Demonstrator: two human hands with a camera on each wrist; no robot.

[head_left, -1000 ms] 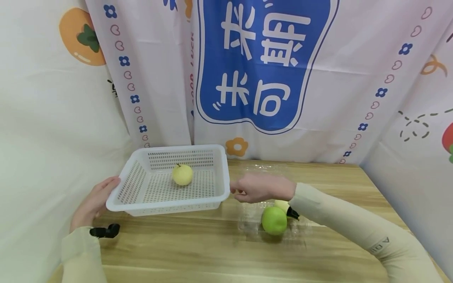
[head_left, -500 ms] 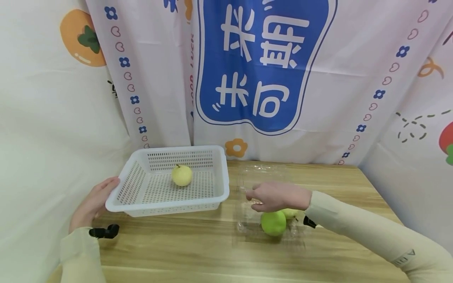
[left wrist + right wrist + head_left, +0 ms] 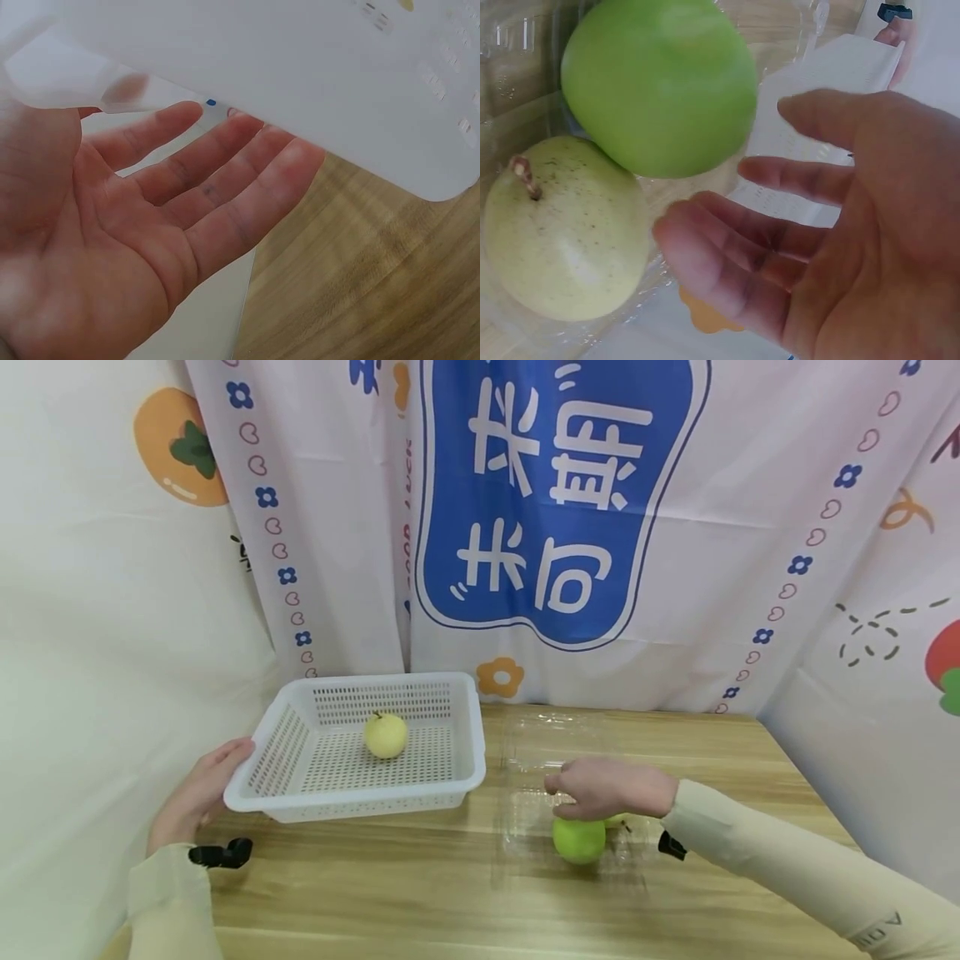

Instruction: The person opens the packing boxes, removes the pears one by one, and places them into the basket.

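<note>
A white perforated basket [image 3: 352, 800] with a pale yellow pear [image 3: 386, 736] inside stands at the left. At its left rim is my left hand [image 3: 201, 793], with extended fingertips near and against the rim's edge in the left wrist view; part of the thumb is hidden. My right hand [image 3: 611, 787] is over a clear plastic container [image 3: 517, 835], fingers loosely bent and holding nothing. In the right wrist view a green apple [image 3: 660, 86] lies close to the fingertips, beside a second pale pear [image 3: 566, 229]. From the head view, my hand covers most of that pear.
A wooden table [image 3: 360, 889] lies beneath everything. A printed cloth [image 3: 352, 527] hangs behind it, with white cloth at both sides. The clear container's raised lid [image 3: 555, 735] lies toward the back. A black wrist strap [image 3: 221, 853] circles the left sleeve.
My right hand has moved from the basket's right side rightward and toward me, to above the green apple. My left hand and the basket stay in place.
</note>
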